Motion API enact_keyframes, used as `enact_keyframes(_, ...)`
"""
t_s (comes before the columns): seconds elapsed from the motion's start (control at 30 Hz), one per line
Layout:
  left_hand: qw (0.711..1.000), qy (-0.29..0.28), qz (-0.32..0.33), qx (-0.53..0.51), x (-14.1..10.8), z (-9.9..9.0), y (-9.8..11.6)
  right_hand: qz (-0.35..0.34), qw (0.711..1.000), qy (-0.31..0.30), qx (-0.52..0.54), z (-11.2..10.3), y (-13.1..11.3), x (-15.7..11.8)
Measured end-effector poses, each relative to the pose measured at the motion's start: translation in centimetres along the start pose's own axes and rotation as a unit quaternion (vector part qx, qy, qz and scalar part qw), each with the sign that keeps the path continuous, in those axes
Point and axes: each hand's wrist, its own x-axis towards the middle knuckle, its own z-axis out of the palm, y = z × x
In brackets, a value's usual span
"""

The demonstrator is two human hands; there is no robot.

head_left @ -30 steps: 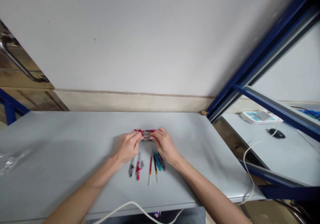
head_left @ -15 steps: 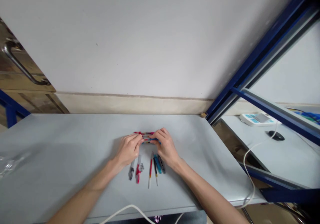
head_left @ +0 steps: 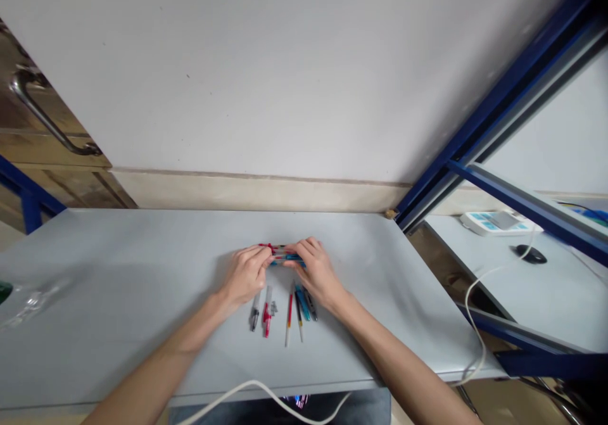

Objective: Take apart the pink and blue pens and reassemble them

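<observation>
Several slim pens (head_left: 286,257), with red and blue parts, lie crosswise between my two hands. My left hand (head_left: 246,274) has its fingers closed around their left ends. Around the right ends, my right hand (head_left: 314,268) is closed, with blue showing at its fingertips. The fingers hide much of these pens. Nearer to me lie a clear pen part with a black end (head_left: 255,314) and one with a red end (head_left: 268,314). Beside them are a red ink refill (head_left: 289,311), a black refill (head_left: 299,314), a blue pen part (head_left: 303,304) and a dark pen part (head_left: 310,304).
The grey table (head_left: 142,266) meets a white wall (head_left: 266,95). Clear plastic (head_left: 35,301) lies at the far left. A white cable (head_left: 259,384) loops over the front edge. On the right are a blue metal frame (head_left: 503,200) and a black mouse (head_left: 531,254).
My hands have drawn slightly closer to each other at the pens, and the gap between them looks smaller. The view has shifted a little; the loose parts stay put.
</observation>
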Motion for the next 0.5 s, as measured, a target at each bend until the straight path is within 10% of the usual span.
enact_keyframes(0.5, 1.000, 0.006, 0.027, 0.010, -0.28, 0.42, -0.30, 0.004, 1.000, -0.013, 0.002, 0.18, 0.06, 0.04)
